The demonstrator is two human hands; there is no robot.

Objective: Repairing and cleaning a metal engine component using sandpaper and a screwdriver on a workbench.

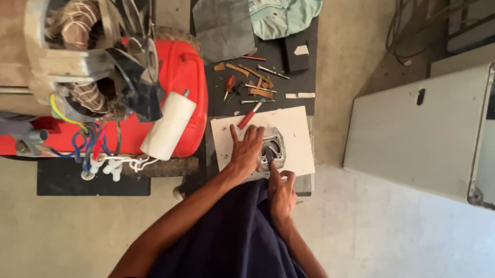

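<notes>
head view: our left hand lies with fingers spread flat on the grey metal casting; our right hand, just below it, points its forefinger up into the casting's opening.

A square grey cast-metal housing lies on a flat white sheet of card, which rests on a long black rubber mat. The left hand lies flat on the housing's left part; the right hand touches its near edge. Beyond the sheet lie small red-handled screwdrivers, then a crumpled pale-green cloth. Left of the mat stands a red plastic machine body.
</notes>
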